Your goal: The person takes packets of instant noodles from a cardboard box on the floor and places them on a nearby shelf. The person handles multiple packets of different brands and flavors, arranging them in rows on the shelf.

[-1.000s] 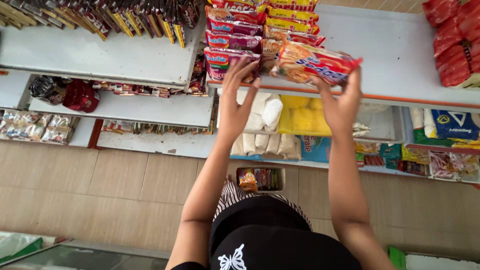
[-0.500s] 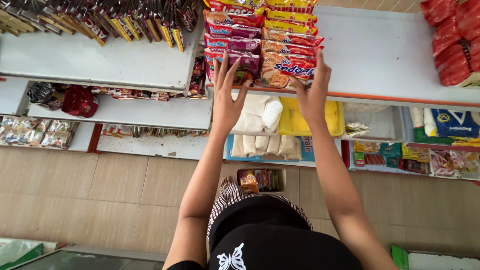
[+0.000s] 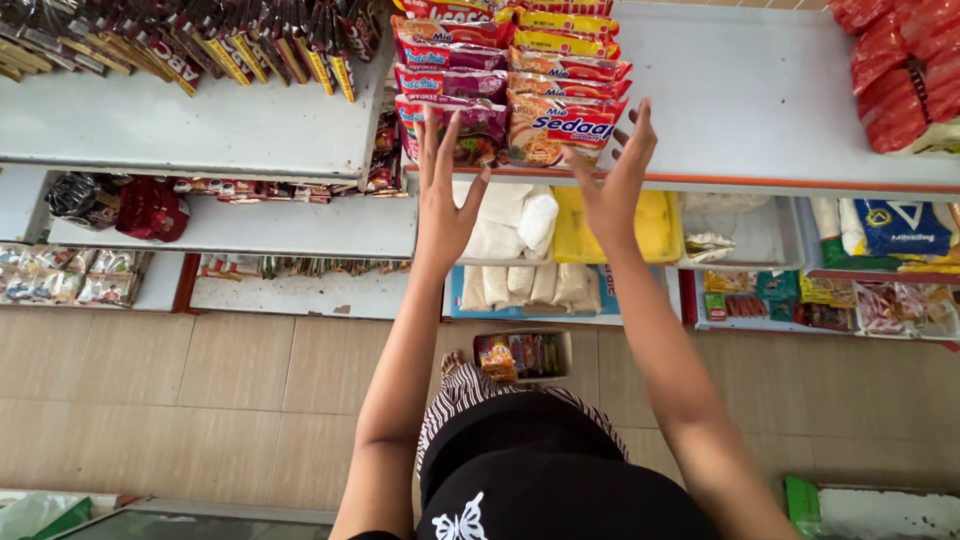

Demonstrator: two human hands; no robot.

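left hand (image 3: 445, 205): fingers spread, palm up against the front of the purple noodle packet (image 3: 455, 128); holds nothing
right hand (image 3: 613, 185): open, fingers together and raised, touching the right front edge of the orange noodle packet (image 3: 560, 128); no pinch
packets: two stacked columns at the front edge of the white shelf (image 3: 760, 100), side by side, touching
left of stacks: row of dark sachets (image 3: 200, 45), same shelf level
right of stacks: red bags (image 3: 900, 60), well apart
below shelf: white bags (image 3: 510, 235), yellow pack (image 3: 655, 225)
floor: small box of packets (image 3: 520, 355) by the person's feet
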